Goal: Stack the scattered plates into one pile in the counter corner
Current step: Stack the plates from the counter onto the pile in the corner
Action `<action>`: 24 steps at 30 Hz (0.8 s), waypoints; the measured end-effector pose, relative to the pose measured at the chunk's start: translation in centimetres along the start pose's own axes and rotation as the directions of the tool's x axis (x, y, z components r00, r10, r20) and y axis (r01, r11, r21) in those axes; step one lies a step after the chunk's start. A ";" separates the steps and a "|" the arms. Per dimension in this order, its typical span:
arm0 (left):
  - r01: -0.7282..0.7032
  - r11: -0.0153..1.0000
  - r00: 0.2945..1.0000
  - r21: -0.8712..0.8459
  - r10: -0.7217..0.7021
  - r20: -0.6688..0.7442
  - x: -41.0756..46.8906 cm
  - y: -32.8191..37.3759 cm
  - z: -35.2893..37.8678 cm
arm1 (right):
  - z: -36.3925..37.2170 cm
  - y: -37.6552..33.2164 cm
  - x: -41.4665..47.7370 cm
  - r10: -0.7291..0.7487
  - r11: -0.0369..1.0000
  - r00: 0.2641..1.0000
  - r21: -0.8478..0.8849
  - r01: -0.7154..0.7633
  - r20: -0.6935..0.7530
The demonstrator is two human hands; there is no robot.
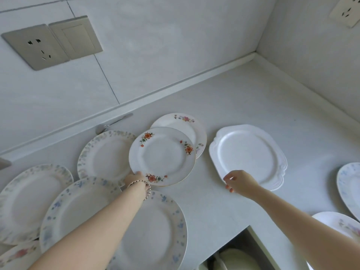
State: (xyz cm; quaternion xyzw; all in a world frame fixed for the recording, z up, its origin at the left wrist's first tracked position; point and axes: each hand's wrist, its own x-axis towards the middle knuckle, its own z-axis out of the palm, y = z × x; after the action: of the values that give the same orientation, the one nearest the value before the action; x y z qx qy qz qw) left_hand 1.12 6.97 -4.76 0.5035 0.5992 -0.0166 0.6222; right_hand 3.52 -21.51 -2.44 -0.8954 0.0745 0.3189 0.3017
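My left hand (134, 177) grips the near rim of a round plate with red flowers (162, 155), which is lifted and overlaps a plate with pink flowers (185, 123) behind it. My right hand (238, 181) pinches the near edge of a plain white oval platter (248, 154) lying flat on the counter (253, 98). Several more plates lie scattered to the left: a green-rimmed plate (105, 154), a pale floral plate (29, 197) and two blue-flowered plates (78, 207) (155, 230). The counter corner (255, 55) is at the far right.
Two more plates (350, 184) (339, 223) sit at the right edge. A knife (115, 123) lies against the back wall ledge. Wall sockets (37, 47) are on the left wall. An open drawer (233, 256) with dishes is below the counter's front edge.
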 end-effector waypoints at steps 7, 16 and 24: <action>-0.286 0.958 0.958 0.011 0.286 -0.036 -2.6 -0.1 1.0 | -2.6 2.8 -1.0 0.001 0.991 0.998 0.131 0.007 -0.061; -0.321 0.946 0.914 -0.045 0.322 0.247 -9.5 -3.4 7.4 | -9.1 10.4 -2.5 0.107 0.983 0.980 0.163 -0.079 -0.170; -0.283 0.954 0.884 0.096 0.220 0.412 -12.1 -7.0 15.0 | -11.0 14.3 -2.3 0.241 0.942 0.949 0.286 -0.179 -0.202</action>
State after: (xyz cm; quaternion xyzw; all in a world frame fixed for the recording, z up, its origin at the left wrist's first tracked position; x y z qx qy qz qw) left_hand 4.30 -13.26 -3.15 0.6095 0.3871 -0.0831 0.6869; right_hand 2.81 -39.65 -1.34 -0.8653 0.2471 0.2289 0.3712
